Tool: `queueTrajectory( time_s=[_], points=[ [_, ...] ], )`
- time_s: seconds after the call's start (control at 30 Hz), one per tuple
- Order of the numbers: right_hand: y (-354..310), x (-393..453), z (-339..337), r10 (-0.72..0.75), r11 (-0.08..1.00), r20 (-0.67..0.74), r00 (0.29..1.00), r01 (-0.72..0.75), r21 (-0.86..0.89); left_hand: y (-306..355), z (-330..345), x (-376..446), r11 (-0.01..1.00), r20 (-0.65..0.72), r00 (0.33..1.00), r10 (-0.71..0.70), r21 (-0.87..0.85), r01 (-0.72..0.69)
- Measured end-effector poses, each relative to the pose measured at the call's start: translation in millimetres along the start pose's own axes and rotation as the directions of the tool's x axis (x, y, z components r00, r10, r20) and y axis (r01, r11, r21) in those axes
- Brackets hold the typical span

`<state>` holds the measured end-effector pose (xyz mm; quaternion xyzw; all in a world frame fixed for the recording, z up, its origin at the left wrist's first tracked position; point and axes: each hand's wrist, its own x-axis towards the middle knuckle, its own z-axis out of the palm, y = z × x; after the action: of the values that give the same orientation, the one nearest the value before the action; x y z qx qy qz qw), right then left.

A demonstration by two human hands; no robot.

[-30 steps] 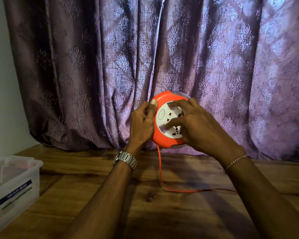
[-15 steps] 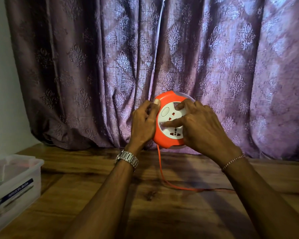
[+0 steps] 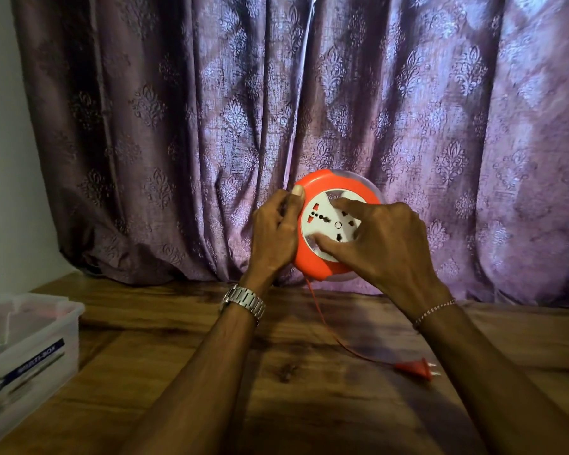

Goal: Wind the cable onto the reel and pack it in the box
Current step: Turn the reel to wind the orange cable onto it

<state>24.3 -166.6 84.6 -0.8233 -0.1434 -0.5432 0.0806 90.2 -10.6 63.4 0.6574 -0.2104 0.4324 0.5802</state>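
Purple patterned curtain fills the background, with a dark wooden table below it. I have the orange reel raised off the table at about 12 o'clock from my wrists. My left hand grips its orange rim, thumb hooked over the edge. My right hand rests on the white socket face, forefinger and thumb pressed against it — fingers bent, holding the disc rather than wrapped round anything.

Winding looks close to finished, by my reading: only a short run of cable hangs from the reel's underside and trails toward 4 o'clock, ending in the plug lying on the table. That last stretch remains to be taken in.

Packing has not begun — the clear plastic box sits well apart at 8 o'clock, its contents too blurred to make out.
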Motion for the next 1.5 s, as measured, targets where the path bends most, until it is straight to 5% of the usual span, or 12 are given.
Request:
queueTrajectory(
  time_s=[0.23, 0.33, 0.5, 0.8, 1.17, 1.5],
  points=[
    [10, 7, -3, -0.276, 0.96, -0.008, 0.961, 0.276, 0.038, -3, -2, 4, 1.0, -0.027, 1.0, -0.013, 0.007, 0.014],
    [15, 10, -8, -0.392, 0.919, 0.134, 0.91, 0.378, 0.116, -4, -2, 4, 1.0, -0.023, 1.0, -0.021, -0.005, 0.021],
    [9, 9, -15, -0.361, 0.929, 0.334, 0.871, 0.366, 0.052, -5, -1, 2, 1.0, -0.011, 1.0, 0.005, 0.01, -0.005],
    [7, 5, -14, -0.266, 0.938, 0.294, 0.918, 0.317, -0.141, -7, 0, 1, 0.999, -0.002, 1.0, 0.009, 0.042, -0.009],
    [11, 3, -1, -0.078, 0.992, 0.095, 0.992, 0.086, -0.089, -5, 1, 1, 1.0, -0.009, 1.0, -0.009, 0.003, 0.009],
    [13, 9, -5, -0.307, 0.952, 0.055, 0.95, 0.306, 0.016, -7, 0, 1, 1.0, -0.006, 1.0, -0.019, -0.018, 0.019]
  ],
)
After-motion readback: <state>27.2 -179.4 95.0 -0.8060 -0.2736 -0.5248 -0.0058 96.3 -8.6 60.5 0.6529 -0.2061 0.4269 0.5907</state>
